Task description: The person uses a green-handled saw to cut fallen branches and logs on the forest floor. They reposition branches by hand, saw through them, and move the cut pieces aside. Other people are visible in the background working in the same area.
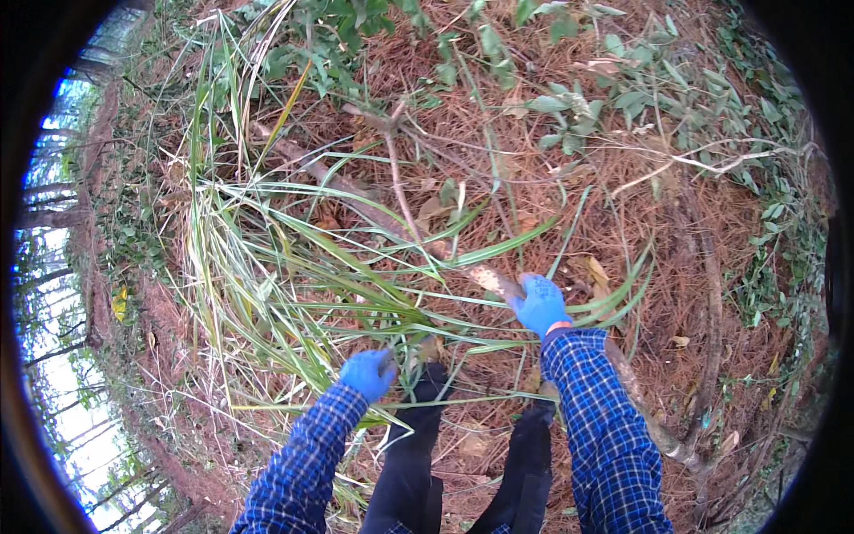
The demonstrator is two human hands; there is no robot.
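Note:
My right hand (542,304), in a blue glove, is closed around a long fallen tree branch (360,193). Bark is worn pale along the stretch beside that hand. The branch slants from the upper left and appears to continue under my right forearm towards the lower right. My left hand (369,375), also gloved in blue, is curled beside the long grass blades (267,294), near my knees. Something greyish shows at its fingers, but I cannot tell whether it grips anything. The grass arches across part of the branch.
Brown pine needles (467,127) cover the ground. Leafy shrubs (574,113) grow at the top and right. A pale forked twig (717,163) lies at upper right, and another branch (710,314) curves down the right side. My dark-clad legs (410,474) are at the bottom.

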